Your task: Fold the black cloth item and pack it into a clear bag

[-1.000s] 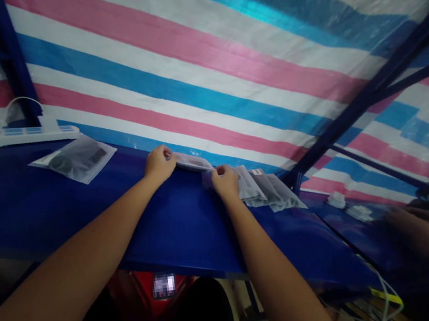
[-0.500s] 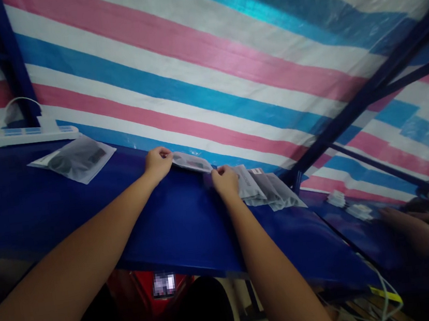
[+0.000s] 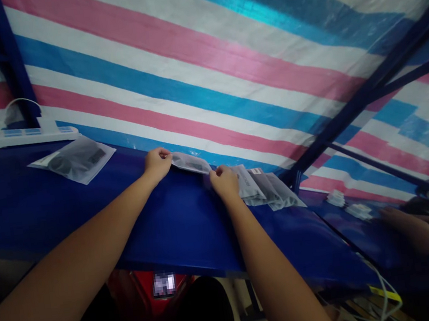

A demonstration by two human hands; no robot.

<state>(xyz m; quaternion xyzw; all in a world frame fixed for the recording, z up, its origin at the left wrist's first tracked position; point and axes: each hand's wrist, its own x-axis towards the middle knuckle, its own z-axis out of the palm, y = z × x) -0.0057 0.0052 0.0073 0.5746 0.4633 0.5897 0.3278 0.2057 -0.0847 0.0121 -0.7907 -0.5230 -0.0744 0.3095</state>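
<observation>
My left hand [image 3: 157,163] and my right hand [image 3: 224,180] each pinch one end of a small clear plastic bag [image 3: 190,163] with a dark part inside, held at the far edge of the blue table [image 3: 160,224]. Just right of my right hand lies a row of similar small bags [image 3: 267,190], overlapping one another.
A larger clear bag [image 3: 75,159] with dark contents lies at the back left, beside a white power strip [image 3: 19,135]. A striped tarp [image 3: 202,63] hangs behind the table. Another person's arm [image 3: 414,232] rests on the neighbouring table at the right, near small white items [image 3: 347,205].
Almost nothing has changed. Both hands stay on the small bag, which has lifted very slightly off the table edge.
</observation>
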